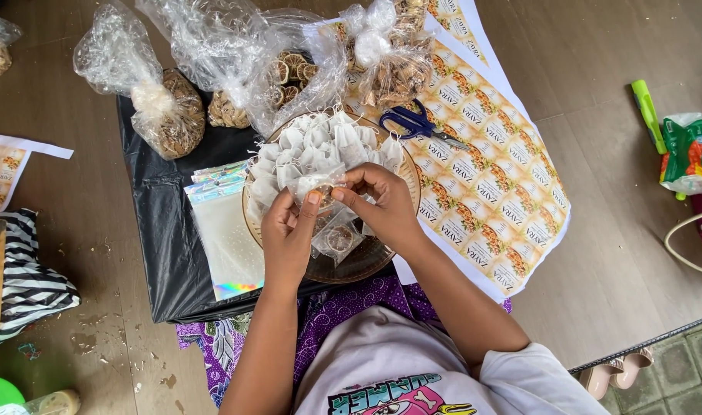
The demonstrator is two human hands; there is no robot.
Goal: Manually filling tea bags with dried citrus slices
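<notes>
Sachet (pixel 317 184) | pinched between left hand (pixel 289 234) and right hand (pixel 381 204) | above bowl (pixel 409 173)

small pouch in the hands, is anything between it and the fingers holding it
Nothing visible. Both the left hand and right hand pinch the small pouch directly, above the round tray of white pouches.

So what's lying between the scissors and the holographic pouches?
In the head view, the round tray heaped with white sachets lies between the scissors and the pouches, with both hands above it.
</notes>
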